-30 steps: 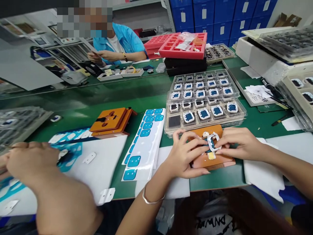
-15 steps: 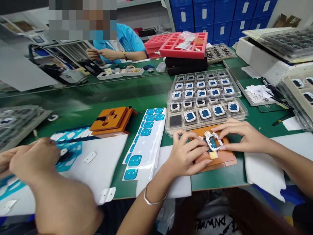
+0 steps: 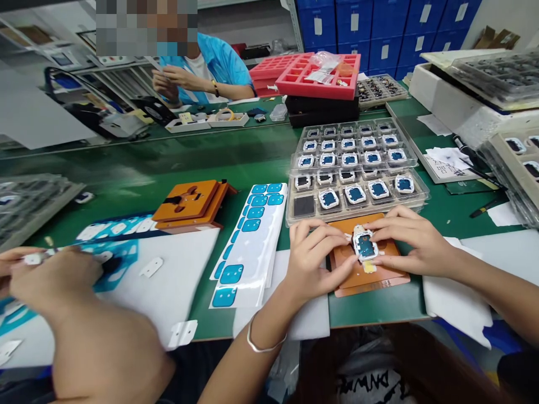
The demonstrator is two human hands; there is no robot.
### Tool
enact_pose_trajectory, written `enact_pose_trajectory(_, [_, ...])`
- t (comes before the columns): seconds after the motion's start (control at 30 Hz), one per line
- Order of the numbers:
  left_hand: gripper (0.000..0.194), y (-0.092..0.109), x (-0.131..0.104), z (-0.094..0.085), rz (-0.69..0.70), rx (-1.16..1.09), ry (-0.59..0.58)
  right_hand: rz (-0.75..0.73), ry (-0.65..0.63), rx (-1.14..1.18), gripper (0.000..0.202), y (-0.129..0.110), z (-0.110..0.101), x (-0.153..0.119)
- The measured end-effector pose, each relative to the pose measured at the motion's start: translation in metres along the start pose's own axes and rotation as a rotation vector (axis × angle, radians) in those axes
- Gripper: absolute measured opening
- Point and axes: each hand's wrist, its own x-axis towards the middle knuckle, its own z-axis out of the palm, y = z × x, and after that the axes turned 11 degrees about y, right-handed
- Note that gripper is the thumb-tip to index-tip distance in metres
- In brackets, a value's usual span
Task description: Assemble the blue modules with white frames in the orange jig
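Observation:
A white square watch-case-like frame (image 3: pixel 365 246) with a blue inner face lies on an orange fixture plate (image 3: pixel 389 276). My left hand (image 3: pixel 315 252) has its fingertips and thumb pinched at the frame's left edge. From the other side, my right hand (image 3: pixel 410 242) grips the frame's right edge between fingers and thumb. A small yellow tab (image 3: pixel 369 267) sticks out below the frame. How far the frame sits into the plate is hidden by my fingers.
Beyond my hands stands a clear tray (image 3: pixel 303 206) of similar frames. To the left lie sheets of blue stickers (image 3: pixel 252 255) and an orange block fixture (image 3: pixel 187 202). A co-worker's hand (image 3: pixel 63 275) works at far left; another person (image 3: pixel 223 67) sits across the table.
The white frame has gone from tilted to flatter on the orange plate, and its blue face shows more fully. My fingers have shifted along its edges. The neighbouring co-worker's hand moved slightly left.

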Motion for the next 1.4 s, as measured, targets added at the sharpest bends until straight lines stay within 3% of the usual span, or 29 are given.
enact_pose_trajectory(0.13, [0.043, -0.0008, -0.0009, -0.0004, -0.105, 0.016, -0.155, -0.014, 0.003, -0.019, 0.019, -0.0004, 0.0023, -0.0007])
enact_pose_trajectory(0.23, [0.054, -0.0009, -0.0011, -0.0006, -0.132, 0.015, -0.229, -0.017, 0.008, -0.025, 0.017, 0.0001, 0.0026, -0.0004])
enact_pose_trajectory(1.13, [0.044, -0.0044, -0.0042, 0.0027, -0.263, -0.081, -0.287, 0.013, -0.027, 0.003, 0.019, 0.0053, 0.0055, -0.0022])
enact_pose_trajectory(1.27, [0.054, -0.0056, -0.0048, 0.0023, -0.281, -0.202, -0.295, 0.039, 0.025, 0.013, 0.026, 0.0036, 0.0048, -0.0021])
enact_pose_trajectory(1.4, [0.073, -0.0016, -0.0055, 0.0036, -0.233, -0.255, -0.394, 0.079, 0.075, 0.060, 0.045, 0.0026, 0.0068, -0.0055])
